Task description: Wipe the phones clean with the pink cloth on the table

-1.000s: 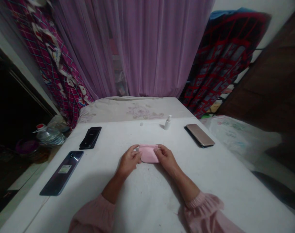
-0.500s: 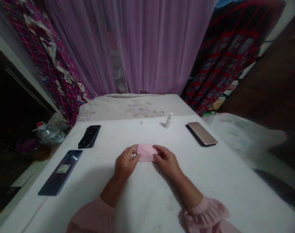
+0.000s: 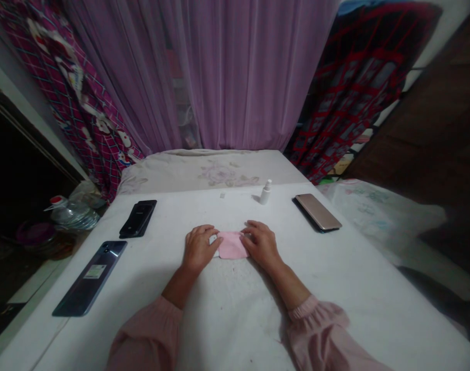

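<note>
A small pink cloth (image 3: 232,245) lies flat at the middle of the white-covered table. From under its left side shows the end of a pale, flat thing (image 3: 215,252), its kind mostly hidden. My left hand (image 3: 197,247) curls round that end, thumb at the cloth's left edge and fingers along the far side. At the cloth's right end is my right hand (image 3: 262,246), its thumb on the cloth and its fingers bent over the far corner.
Farther back stands a white spray bottle (image 3: 265,193), near a small pale square (image 3: 222,195). A gold phone (image 3: 318,211) lies on a dark one at right. At left are stacked black phones (image 3: 139,219) and a blue-grey phone (image 3: 91,278). A water bottle (image 3: 72,212) stands beyond the left edge.
Both hands have shifted slightly and their fingers are less pinched. More of the pale thing shows left of the cloth. The whole view has moved a little, so the phones appear farther left.
</note>
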The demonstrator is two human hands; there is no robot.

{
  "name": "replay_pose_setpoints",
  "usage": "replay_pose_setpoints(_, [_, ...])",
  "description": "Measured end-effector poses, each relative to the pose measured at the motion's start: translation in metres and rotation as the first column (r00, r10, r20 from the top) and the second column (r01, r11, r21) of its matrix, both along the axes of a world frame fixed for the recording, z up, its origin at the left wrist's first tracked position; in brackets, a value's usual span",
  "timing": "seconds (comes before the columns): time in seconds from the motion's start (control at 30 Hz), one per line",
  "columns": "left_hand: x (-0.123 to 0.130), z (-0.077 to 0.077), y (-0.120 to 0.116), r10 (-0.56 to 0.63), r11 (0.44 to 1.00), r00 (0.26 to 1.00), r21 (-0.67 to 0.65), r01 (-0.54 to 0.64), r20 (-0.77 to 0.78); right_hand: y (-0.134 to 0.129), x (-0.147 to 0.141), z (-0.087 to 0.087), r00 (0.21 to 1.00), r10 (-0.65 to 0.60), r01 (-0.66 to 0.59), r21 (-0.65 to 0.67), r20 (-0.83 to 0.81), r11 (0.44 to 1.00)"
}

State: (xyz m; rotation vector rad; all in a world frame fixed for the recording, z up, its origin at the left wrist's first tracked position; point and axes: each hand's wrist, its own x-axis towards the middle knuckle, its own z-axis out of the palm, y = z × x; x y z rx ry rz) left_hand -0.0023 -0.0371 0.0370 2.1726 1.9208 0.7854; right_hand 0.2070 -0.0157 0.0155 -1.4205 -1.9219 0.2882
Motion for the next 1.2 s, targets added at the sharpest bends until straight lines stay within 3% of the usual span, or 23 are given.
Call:
replay_pose_setpoints(0.17, [0.003, 0.028, 0.012, -0.043, 0.999, 0.994, 0.002, 0.043, 0.100, 0.005, 0.001, 0.020, 0.985, 0.041, -0.036, 0.033, -0.167, 0.999])
replay_pose_setpoints(0.3, [0.000, 0.047, 0.009, -0.202, 0.971, 0.971, 0.157, 0.181, 0.127, 0.002, 0.008, 0.039, 0.978, 0.131, -0.104, 0.163, -0.160, 0.981])
replay_pose_setpoints(0.37, [-0.003, 0.042, 0.000, -0.243, 0.951, 0.966, 0.216, 0.220, 0.084, -0.005, 0.012, 0.040, 0.981, 0.182, -0.165, 0.196, -0.072, 0.967])
replay_pose_setpoints(0.5, [-0.008, 0.012, -0.024, -0.315, 0.931, 0.949, 0.197, 0.307, 0.010, -0.022, 0.021, 0.030, 0.938, 0.326, -0.341, 0.148, 0.113, 0.928])
replay_pose_setpoints(0.63, [-0.009, -0.004, -0.038, -0.312, 0.932, 0.950, 0.185, 0.311, -0.023, -0.032, 0.023, 0.025, 0.928, 0.340, -0.358, 0.115, 0.153, 0.927])
replay_pose_setpoints(0.87, [-0.005, 0.006, -0.038, -0.225, 0.964, 0.974, 0.148, 0.220, 0.014, -0.028, 0.017, 0.023, 0.954, 0.297, -0.300, 0.075, 0.044, 0.951])
replay_pose_setpoints(1.03, [0.000, 0.014, -0.028, -0.128, 0.989, 0.992, 0.073, 0.128, -0.005, -0.023, 0.008, 0.021, 0.985, 0.170, -0.170, 0.019, -0.006, 0.985])
replay_pose_setpoints(1.2, [0.002, 0.010, -0.019, -0.026, 0.996, 1.000, 0.082, 0.026, -0.007, -0.019, -0.002, 0.019, 0.999, 0.051, -0.051, -0.031, 0.005, 0.998])
